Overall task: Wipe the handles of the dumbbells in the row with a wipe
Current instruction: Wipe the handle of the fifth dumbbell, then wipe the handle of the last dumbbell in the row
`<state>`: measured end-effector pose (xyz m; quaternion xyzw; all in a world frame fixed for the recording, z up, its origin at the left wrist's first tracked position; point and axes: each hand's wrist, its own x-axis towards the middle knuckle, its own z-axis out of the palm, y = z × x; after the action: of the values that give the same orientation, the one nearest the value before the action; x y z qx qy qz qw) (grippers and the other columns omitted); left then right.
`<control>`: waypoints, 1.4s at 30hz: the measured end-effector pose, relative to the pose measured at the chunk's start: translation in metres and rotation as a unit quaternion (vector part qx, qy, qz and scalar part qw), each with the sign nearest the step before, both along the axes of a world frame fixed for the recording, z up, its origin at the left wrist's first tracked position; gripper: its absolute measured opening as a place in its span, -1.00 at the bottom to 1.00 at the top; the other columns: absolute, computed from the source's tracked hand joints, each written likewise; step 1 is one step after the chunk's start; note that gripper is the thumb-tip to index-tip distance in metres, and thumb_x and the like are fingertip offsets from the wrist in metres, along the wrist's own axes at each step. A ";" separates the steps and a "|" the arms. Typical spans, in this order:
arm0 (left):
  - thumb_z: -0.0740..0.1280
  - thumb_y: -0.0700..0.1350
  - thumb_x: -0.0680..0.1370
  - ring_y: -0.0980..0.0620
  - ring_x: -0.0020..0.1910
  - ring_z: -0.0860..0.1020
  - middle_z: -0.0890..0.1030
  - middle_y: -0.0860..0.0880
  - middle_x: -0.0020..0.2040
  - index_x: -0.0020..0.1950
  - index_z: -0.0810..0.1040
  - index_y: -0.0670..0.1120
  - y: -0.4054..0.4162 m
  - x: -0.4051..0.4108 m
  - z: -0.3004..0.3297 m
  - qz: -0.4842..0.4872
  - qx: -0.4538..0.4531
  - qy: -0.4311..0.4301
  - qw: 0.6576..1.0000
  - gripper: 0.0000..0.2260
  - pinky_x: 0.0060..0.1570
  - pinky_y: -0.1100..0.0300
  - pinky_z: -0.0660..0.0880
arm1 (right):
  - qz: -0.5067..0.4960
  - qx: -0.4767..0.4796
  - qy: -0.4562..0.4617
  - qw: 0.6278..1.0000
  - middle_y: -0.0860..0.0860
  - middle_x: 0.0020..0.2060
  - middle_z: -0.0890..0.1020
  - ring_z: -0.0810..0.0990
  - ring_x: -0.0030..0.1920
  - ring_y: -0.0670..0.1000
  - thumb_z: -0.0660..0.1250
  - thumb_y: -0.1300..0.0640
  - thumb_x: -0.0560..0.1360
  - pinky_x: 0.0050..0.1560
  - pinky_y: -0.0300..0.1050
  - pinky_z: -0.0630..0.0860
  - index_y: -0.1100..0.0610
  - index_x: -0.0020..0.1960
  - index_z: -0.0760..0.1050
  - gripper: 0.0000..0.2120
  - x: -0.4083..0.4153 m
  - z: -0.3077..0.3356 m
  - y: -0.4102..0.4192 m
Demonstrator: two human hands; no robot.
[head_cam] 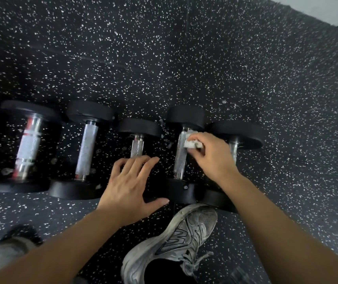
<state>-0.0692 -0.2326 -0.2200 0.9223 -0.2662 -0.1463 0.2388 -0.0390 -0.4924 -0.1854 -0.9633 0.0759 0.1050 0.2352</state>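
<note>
While the dumbbells (86, 148) are lying side by side in a row on the speckled floor (225, 58), handles exposed and running away from me, I am noting each is reachable from one crouched spot. Two at the left are sitting untouched. My left hand (131, 187) is resting flat over the middle one, fingers spread and gripping nothing, probably steadying it. My right hand (211, 154) is reaching palm-down, fingers pinching the crumpled white wipe (192, 143) against the upper end of the fourth handle (180, 154). A grey shoe (176, 238) is planted just below.
</note>
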 end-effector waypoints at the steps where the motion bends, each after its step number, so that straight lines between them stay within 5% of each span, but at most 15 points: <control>1: 0.28 0.50 0.43 -0.05 0.40 0.44 0.46 0.00 0.40 0.55 0.32 -0.02 0.000 0.000 0.000 0.000 0.000 -0.001 1.000 -0.14 0.46 -0.14 0.28 | -0.003 -0.014 -0.021 1.000 -0.15 -0.07 0.61 0.50 -0.26 -0.19 0.46 0.07 0.52 -0.12 -0.40 0.42 -0.06 0.20 0.61 -0.74 0.002 -0.002 0.001; 4: 0.28 0.50 0.43 -0.05 0.40 0.44 0.47 0.00 0.40 0.55 0.32 -0.02 0.000 0.000 0.000 -0.002 -0.001 -0.001 1.000 -0.14 0.46 -0.13 0.28 | 0.028 -0.066 -0.034 0.997 -0.06 0.06 0.62 0.62 -0.05 -0.02 0.33 -0.01 0.61 -0.02 -0.06 0.59 -0.03 0.34 0.57 -0.68 0.001 -0.007 0.008; 8: 0.28 0.50 0.43 -0.04 0.41 0.42 0.46 0.01 0.40 0.56 0.32 -0.01 0.000 0.000 0.000 -0.001 -0.001 0.005 1.000 -0.14 0.46 -0.13 0.27 | 0.036 -0.082 0.010 0.996 -0.02 0.16 0.59 0.60 0.07 0.05 0.06 -0.07 0.69 -0.04 -0.07 0.48 -0.01 0.49 0.38 -0.58 -0.006 -0.015 0.013; 14: 0.25 0.52 0.43 -0.02 0.41 0.41 0.46 0.01 0.41 0.57 0.30 0.00 0.000 0.000 0.002 -0.004 0.010 0.012 1.000 -0.13 0.48 -0.12 0.25 | -0.041 0.009 -0.061 0.997 -0.04 -0.05 0.71 0.66 -0.04 -0.02 0.37 0.08 0.59 0.05 -0.04 0.58 0.02 0.26 0.63 -0.74 -0.006 -0.016 0.011; 19: 0.26 0.52 0.43 -0.05 0.41 0.43 0.46 0.01 0.42 0.57 0.30 0.00 -0.001 0.000 0.004 -0.008 0.026 0.015 1.000 -0.13 0.46 -0.15 0.28 | 0.096 -0.012 -0.015 0.995 -0.01 -0.18 0.69 0.64 -0.14 0.04 0.29 -0.05 0.60 -0.07 0.05 0.59 0.09 0.10 0.69 -0.71 -0.017 -0.013 0.006; 21: 0.26 0.52 0.43 -0.06 0.41 0.43 0.46 0.00 0.42 0.58 0.29 0.00 -0.002 0.000 0.006 -0.008 0.032 0.016 0.999 -0.13 0.47 -0.16 0.28 | 0.159 -0.021 0.059 0.985 -0.01 -0.15 0.70 0.64 -0.09 0.03 0.21 -0.16 0.60 0.02 0.03 0.57 0.10 0.09 0.69 -0.60 -0.024 -0.006 0.006; 24: 0.22 0.51 0.46 -0.05 0.43 0.42 0.44 0.00 0.44 0.59 0.27 -0.01 -0.004 0.000 0.008 -0.012 0.040 0.025 0.999 -0.14 0.49 -0.15 0.23 | 0.191 0.027 0.095 0.977 -0.05 -0.02 0.73 0.66 -0.01 -0.10 0.32 -0.08 0.59 0.12 -0.14 0.55 0.02 0.19 0.68 -0.72 -0.033 0.001 0.003; 26: 0.19 0.51 0.49 -0.04 0.44 0.40 0.43 0.00 0.45 0.60 0.25 0.00 -0.003 0.001 0.010 -0.018 0.035 0.035 0.999 -0.16 0.51 -0.12 0.19 | 0.140 0.060 0.065 0.986 -0.13 0.04 0.73 0.60 -0.09 -0.33 0.36 -0.04 0.58 0.03 -0.45 0.45 -0.03 0.22 0.65 -0.75 -0.038 0.013 -0.006; 28: 0.14 0.52 0.50 -0.04 0.47 0.38 0.40 0.01 0.47 0.61 0.21 0.02 -0.003 0.005 0.016 -0.045 0.038 0.037 0.998 -0.16 0.54 -0.12 0.15 | 0.042 0.082 0.023 0.995 -0.18 0.01 0.71 0.56 -0.20 -0.41 0.39 -0.03 0.57 -0.12 -0.54 0.39 -0.09 0.23 0.62 -0.75 -0.044 0.029 -0.020; 33: 0.05 0.56 0.50 -0.04 0.49 0.33 0.36 0.00 0.50 0.63 0.13 0.05 -0.028 0.039 0.061 -0.143 0.037 -0.018 0.989 -0.14 0.57 -0.14 0.10 | -0.095 0.059 -0.004 0.994 -0.16 -0.21 0.69 0.62 -0.28 -0.20 0.44 0.02 0.53 -0.23 -0.25 0.54 -0.09 0.08 0.57 -0.86 -0.071 0.061 -0.071; 42: -0.02 0.54 0.53 0.04 0.57 0.19 0.24 0.04 0.60 0.66 0.00 0.10 -0.079 0.048 0.160 -0.271 0.086 -0.061 0.957 -0.18 0.58 0.04 -0.07 | -0.165 0.057 -0.023 0.984 -0.09 -0.02 0.73 0.65 -0.13 -0.07 0.41 0.06 0.54 0.00 -0.06 0.60 -0.15 0.16 0.61 -0.78 -0.101 0.089 -0.126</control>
<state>-0.0216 -0.3120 -0.0598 0.8398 -0.5066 -0.1717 0.0932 -0.1400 -0.6188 -0.0967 -0.9248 0.2222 0.0465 0.3052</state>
